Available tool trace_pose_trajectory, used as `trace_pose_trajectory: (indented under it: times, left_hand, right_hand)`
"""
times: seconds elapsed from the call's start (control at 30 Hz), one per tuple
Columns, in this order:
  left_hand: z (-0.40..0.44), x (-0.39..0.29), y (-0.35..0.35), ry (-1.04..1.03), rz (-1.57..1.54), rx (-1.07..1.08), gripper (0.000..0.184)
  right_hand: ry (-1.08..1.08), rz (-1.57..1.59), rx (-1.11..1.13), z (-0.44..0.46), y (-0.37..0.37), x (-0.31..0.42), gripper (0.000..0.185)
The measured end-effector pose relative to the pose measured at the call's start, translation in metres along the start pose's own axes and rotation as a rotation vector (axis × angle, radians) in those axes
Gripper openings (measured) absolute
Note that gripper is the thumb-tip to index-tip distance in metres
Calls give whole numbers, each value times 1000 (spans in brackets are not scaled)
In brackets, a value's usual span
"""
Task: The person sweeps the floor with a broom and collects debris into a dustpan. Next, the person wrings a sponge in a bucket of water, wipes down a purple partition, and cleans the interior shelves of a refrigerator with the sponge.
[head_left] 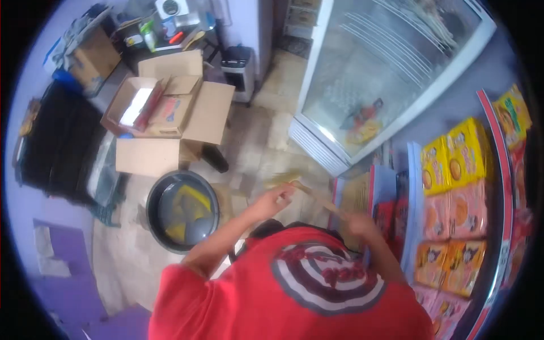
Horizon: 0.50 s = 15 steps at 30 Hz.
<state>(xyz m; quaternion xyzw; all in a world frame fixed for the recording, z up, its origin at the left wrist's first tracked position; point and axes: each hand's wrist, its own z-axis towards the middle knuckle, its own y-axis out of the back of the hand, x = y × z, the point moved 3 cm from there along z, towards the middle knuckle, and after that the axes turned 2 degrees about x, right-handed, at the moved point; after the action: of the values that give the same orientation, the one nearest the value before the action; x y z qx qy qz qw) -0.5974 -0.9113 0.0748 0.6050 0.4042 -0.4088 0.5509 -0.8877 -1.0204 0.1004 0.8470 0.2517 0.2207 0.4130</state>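
Note:
My right hand (360, 225) is closed around one end of a light-brown stick (323, 199), which slants up and to the left in front of my red shirt. At its far end my left hand (276, 201) has its fingers bent together, close to or touching the tip. What those fingers pinch is too blurred to make out. A yellowish smear (283, 178) shows just beyond the fingertips, its kind unclear. On the floor to the left stands a black basin (149, 211) with water and a yellow cloth-like thing (195, 202) in it.
Open cardboard boxes (207, 113) stand ahead on the left, with a cluttered table (164, 51) behind. A glass-door fridge (320, 73) is ahead on the right. Shelves of packaged noodles (453, 209) line my right side. Black and purple items (62, 136) lie along the left wall.

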Motion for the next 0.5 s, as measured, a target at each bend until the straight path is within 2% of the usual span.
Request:
trace_pose_trajectory:
  times: [0.07,0.2,0.33,0.5]
  left_hand:
    - [-6,12,19,108,49,-140,39]
    - [-2,37,66,295,-108,-331,38]
    - [34,69,129,294,-186,-464,39]
    - [125,117,225,291,98,-406,41]
  right_hand:
    - [120,-183,-103,49,30,-1,33]
    - [292,-353,-74,149,84,22,28]
    - [345,-452,-7,237,150,70,28]
    - [353,-518,87,355,210,104,29]
